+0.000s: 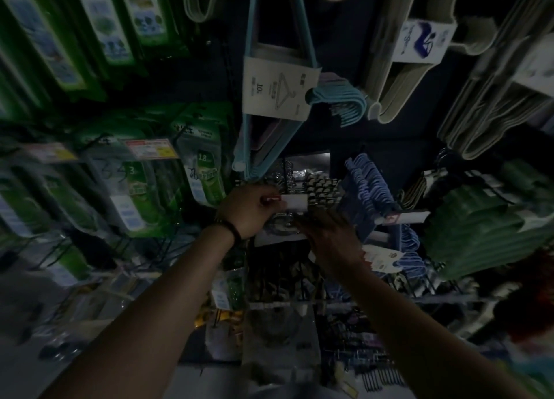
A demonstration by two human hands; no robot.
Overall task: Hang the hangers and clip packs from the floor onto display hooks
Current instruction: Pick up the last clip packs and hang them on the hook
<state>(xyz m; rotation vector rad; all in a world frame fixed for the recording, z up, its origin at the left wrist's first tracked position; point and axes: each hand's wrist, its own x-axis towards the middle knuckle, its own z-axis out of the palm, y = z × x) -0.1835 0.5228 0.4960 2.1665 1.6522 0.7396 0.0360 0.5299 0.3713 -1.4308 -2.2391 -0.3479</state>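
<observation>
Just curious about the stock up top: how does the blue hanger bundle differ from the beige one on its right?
The blue hangers are thin-framed, and their white card shows a hanger outline. The beige hangers look thicker, and their card bears a blue logo. Both are banded bundles hanging on the display.

light: dim | wall: dark display panel (398, 155) | floor (27, 284): grey

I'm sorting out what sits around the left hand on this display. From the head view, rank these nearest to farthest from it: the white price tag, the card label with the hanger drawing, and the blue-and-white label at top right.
1. White price tag: right at the left hand, touching its fingers.
2. Card label with the hanger drawing: above the hand.
3. Blue-and-white label: far up and right.
</observation>
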